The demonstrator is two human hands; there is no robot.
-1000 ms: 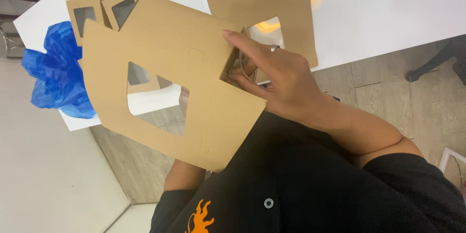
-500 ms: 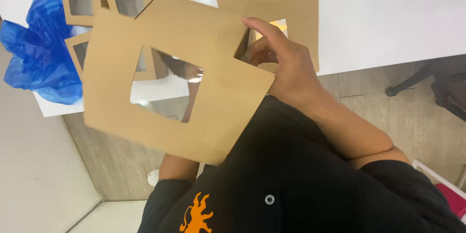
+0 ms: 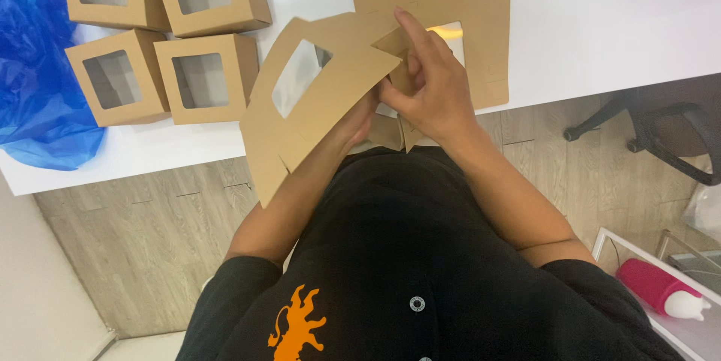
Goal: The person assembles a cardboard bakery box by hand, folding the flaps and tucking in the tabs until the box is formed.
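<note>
A brown cardboard box blank (image 3: 315, 98) with a clear square window is held over the table's near edge, partly folded, one side tilted up. My right hand (image 3: 432, 87) grips its right flaps with the fingers curled over the card. Under the blank, my left hand (image 3: 360, 117) is mostly hidden and supports the blank from below. Behind my hands a stack of flat brown blanks (image 3: 451, 0) lies on the white table (image 3: 601, 23).
Several folded brown window boxes (image 3: 203, 79) stand at the table's left. A crumpled blue plastic bag (image 3: 34, 75) lies at the far left. An office chair base (image 3: 661, 128) is at right, a pink and white bottle (image 3: 665, 290) at lower right.
The blank was flat and spread wide before me. Now it is folded narrower and tilted, with both hands together at its right flaps. The view has shifted to show more of the table.
</note>
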